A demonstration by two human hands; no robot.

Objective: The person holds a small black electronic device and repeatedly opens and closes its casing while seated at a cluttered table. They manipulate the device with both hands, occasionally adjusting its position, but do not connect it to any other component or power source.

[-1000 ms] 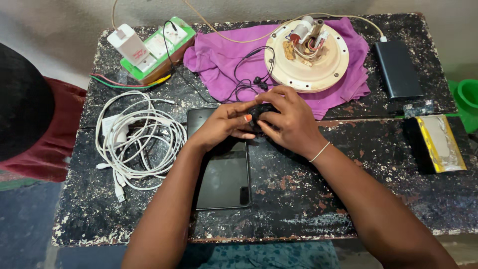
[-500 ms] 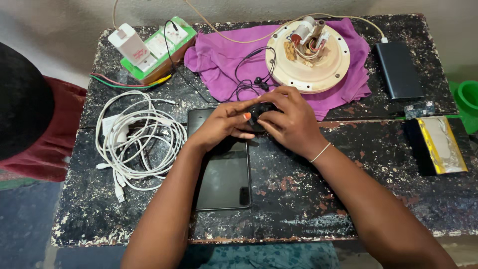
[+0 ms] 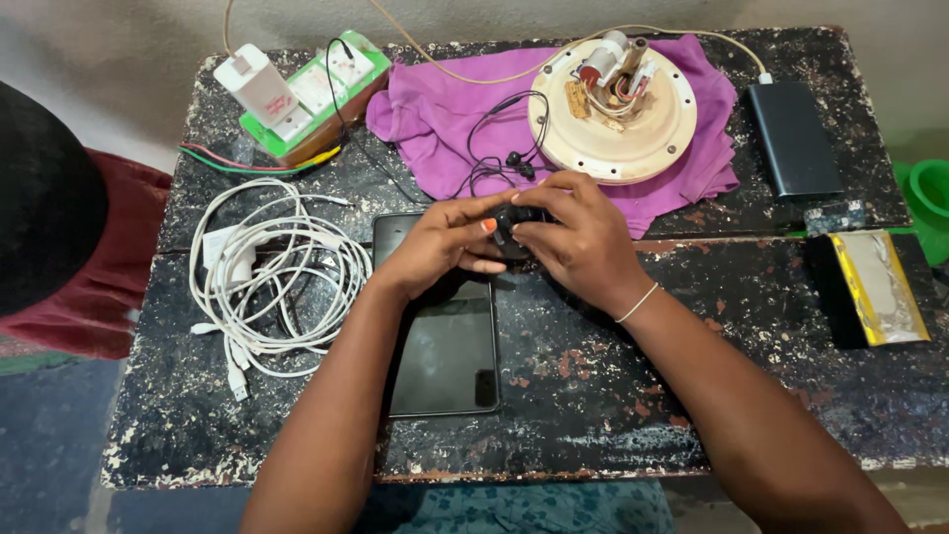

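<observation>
Both hands meet over the middle of a worn black table [image 3: 593,396]. My left hand [image 3: 443,245] and my right hand [image 3: 581,235] pinch a small black object [image 3: 514,220] between their fingers; most of it is hidden. It hovers just above the top end of a black tablet [image 3: 445,346] lying flat. Thin black earphones [image 3: 499,158] lie on a purple cloth [image 3: 445,109] just beyond the hands.
A round cream disc with wiring [image 3: 611,109] rests on the cloth. White coiled cables [image 3: 277,267] lie at left, a green socket board with a white charger [image 3: 297,89] at back left, a black power bank [image 3: 791,138] and a foil battery pack [image 3: 875,287] at right.
The hands and the small black object shifted very slightly; the fingers keep working on it. Nothing else moved.
</observation>
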